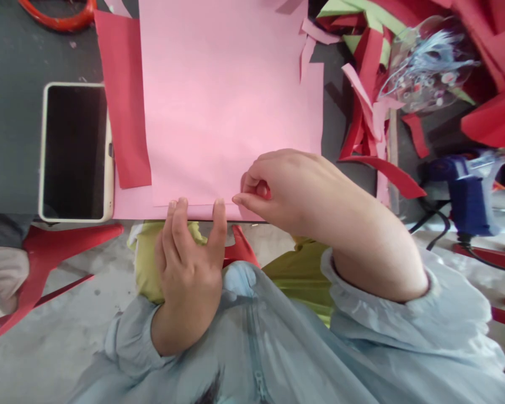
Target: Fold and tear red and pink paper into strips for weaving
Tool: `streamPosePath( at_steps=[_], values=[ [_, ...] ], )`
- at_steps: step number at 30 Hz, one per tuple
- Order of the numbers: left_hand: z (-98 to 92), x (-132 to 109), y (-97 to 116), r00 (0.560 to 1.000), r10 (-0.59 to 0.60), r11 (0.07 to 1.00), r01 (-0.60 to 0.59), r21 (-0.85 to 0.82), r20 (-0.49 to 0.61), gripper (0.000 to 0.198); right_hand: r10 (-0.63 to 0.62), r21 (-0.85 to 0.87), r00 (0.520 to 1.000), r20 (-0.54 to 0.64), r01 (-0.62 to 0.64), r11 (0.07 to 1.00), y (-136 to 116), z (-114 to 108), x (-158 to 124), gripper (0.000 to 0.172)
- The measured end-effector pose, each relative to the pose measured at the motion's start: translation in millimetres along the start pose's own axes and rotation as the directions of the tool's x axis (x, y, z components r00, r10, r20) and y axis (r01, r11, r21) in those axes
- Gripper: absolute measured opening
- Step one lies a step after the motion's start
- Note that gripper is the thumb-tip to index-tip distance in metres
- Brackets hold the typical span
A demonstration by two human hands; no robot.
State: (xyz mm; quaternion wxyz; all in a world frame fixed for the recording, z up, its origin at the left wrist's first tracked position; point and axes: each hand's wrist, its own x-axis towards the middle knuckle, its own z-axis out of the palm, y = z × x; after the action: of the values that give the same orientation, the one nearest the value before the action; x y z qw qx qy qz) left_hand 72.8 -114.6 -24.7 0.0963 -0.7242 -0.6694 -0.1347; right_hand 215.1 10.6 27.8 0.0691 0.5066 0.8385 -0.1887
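Note:
A large pink sheet of paper (227, 101) lies flat before me, over more pink paper (130, 209) that shows along the table's near edge and at the right. My left hand (189, 264) is open, its fingers spread and stretched, with the fingertips resting on the near edge of the pink paper. Beside it, my right hand (290, 188) is curled, thumb and index finger pinched at that same near edge. The other fingers of the right hand fold into the palm. A red paper strip (124, 101) lies along the sheet's left side.
At the left is a phone (73, 151) in a pale case, with red-orange handles (63, 22) behind it. Red, pink and green paper scraps (368, 84) pile up at the right, near a clear bag with blue tassels (433, 62). A blue tool (467, 191) with a cord sits at far right.

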Motion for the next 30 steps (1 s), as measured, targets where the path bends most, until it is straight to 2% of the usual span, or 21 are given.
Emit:
streamPosePath(
  at_steps=[4, 10, 15, 19, 30],
  values=[
    [0.3, 0.5, 2.9, 1.000, -0.002, 0.999, 0.002, 0.036, -0.010, 0.051, -0.001, -0.002, 1.000, -0.008, 0.001, 1.000, -0.2, 1.1, 0.3, 0.022],
    [4.2, 3.6, 7.5, 0.984, 0.175, 0.984, -0.176, -0.037, -0.032, 0.044, 0.000, 0.017, 1.000, -0.002, 0.000, 1.000, 2.2, -0.5, -1.1, 0.022],
    [4.4, 6.1, 8.1, 0.985, 0.165, 0.986, -0.165, 0.001, -0.053, 0.042, 0.042, 0.063, 0.999, 0.010, -0.043, 0.997, 18.2, -7.1, -13.2, 0.018],
    [3.2, 5.7, 7.4, 0.984, 0.175, 0.984, -0.176, -0.015, -0.018, 0.046, 0.099, 0.101, 0.995, 0.018, -0.100, 0.990, 30.5, -9.0, -21.9, 0.018],
    [6.2, 4.9, 9.9, 0.992, 0.125, 0.990, -0.125, -0.070, -0.003, 0.058, 0.110, 0.076, 0.990, -0.084, -0.104, 0.992, 30.8, -0.2, -26.8, 0.017]
  ],
)
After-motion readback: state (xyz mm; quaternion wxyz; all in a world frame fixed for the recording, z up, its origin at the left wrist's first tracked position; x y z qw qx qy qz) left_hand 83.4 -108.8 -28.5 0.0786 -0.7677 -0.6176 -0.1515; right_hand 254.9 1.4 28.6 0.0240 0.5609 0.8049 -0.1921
